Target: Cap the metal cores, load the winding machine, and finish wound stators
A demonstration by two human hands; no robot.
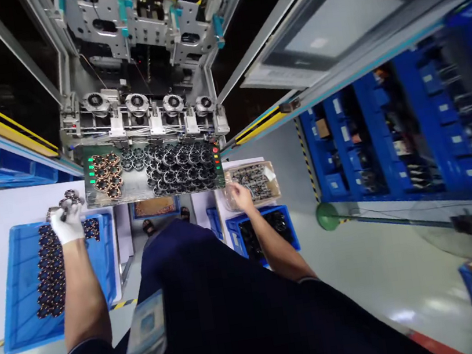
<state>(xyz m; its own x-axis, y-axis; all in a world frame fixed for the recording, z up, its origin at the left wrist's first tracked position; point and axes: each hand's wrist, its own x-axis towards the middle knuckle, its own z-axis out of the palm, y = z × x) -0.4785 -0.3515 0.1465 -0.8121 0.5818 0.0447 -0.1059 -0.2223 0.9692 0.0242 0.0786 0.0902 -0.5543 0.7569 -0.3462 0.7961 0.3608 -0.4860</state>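
My left hand [68, 224], in a white glove, is beside the machine's worktop with its fingers closed around a dark ring-shaped part [64, 206]. More dark round parts [72, 194] sit just beyond its fingertips. Below that hand, a blue tray [17, 290] holds rows of dark, copper-toned rings [50, 276]. My bare right hand [240, 195] has its fingers curled at the near left corner of a cardboard box [274, 192] of small metal parts; what they hold, if anything, is hidden. Between the hands, the worktop [134, 185] carries copper-wound rings [107, 174] and black ring parts [182, 167].
Several round fixtures [136, 103] line the machine behind the worktop. Yellow-black bars [261, 125] flank it. A blue crate [294, 233] of black parts stands below the cardboard box. Blue bin racks [377, 180] and a green fan base [327, 217] are at right.
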